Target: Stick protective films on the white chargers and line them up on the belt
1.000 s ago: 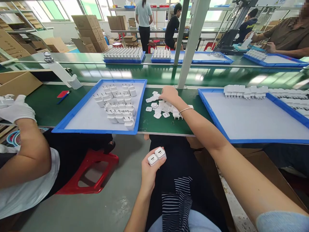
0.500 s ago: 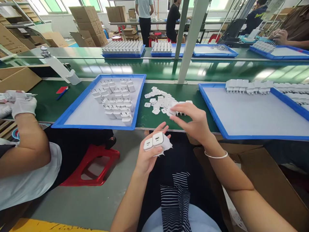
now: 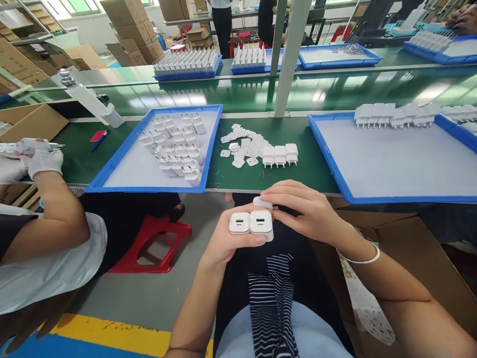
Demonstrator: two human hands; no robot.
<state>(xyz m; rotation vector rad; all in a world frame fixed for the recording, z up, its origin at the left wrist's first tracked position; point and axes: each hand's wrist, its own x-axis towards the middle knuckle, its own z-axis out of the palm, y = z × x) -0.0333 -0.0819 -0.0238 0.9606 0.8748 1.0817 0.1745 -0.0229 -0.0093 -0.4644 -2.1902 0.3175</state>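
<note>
Two white chargers (image 3: 251, 223) sit side by side over the lap, just below the near edge of the tabletop (image 3: 309, 169), port faces up. Left hand (image 3: 227, 238) curls around them from below, thumb pressed along their near side, fingers closed on both. Right hand (image 3: 303, 209) rests against the right charger, fingertips pinched on a small white cap (image 3: 262, 202) lying at the chargers' far edge; hand mostly closed, bracelet (image 3: 359, 257) on the wrist. On the tabletop straight ahead: three more chargers (image 3: 280, 155) standing in a row, prongs down, just beside a loose pile of white caps (image 3: 242, 145). Left of the pile, a blue tray (image 3: 122, 164) with a cluster of chargers toward its right side. Right, a second blue tray (image 3: 328, 159), mostly bare, with a row of chargers along its far edge. Far left, a co-worker's gloved hand (image 3: 42, 158) holds a white part. Red stool (image 3: 149, 246) on the floor below.
</note>
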